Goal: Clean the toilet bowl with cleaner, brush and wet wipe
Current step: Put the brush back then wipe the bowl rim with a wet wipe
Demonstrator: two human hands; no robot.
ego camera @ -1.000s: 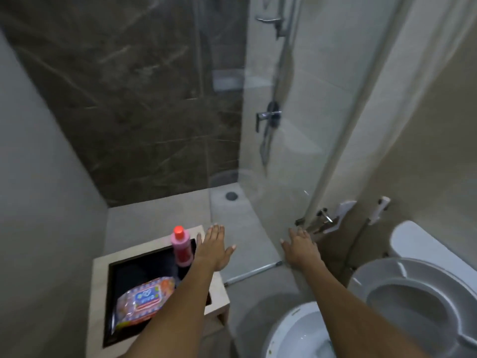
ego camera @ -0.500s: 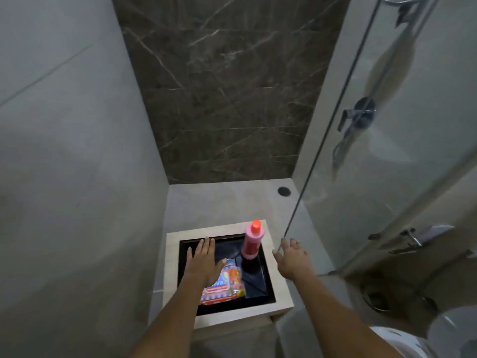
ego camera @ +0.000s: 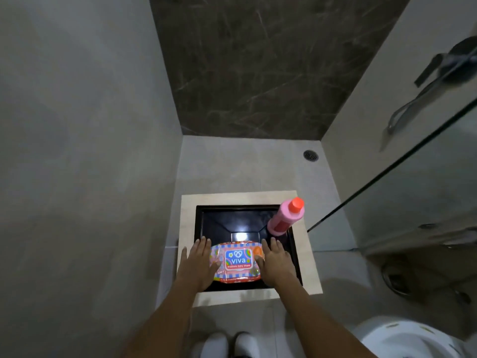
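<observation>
While both hands reach down over the tray, nothing is gripped yet: the left hand and right hand lie flat with fingers straight, one on each side of the wipes, their inner edges touching or just over the pack's ends. That pack lies flat at the near side of the tray, and the cleaner stands upright at the tray's far right corner, just beyond the right hand's fingertips. No brush shows anywhere near the tray, and only a bit of the toilet shows, well to the tray's near right. Judging from this, the risk is a slippery foil pack sliding out of flat palms if lifted without curling the fingers, or the right hand knocking the tall, narrow cleaner over as it rises.
</observation>
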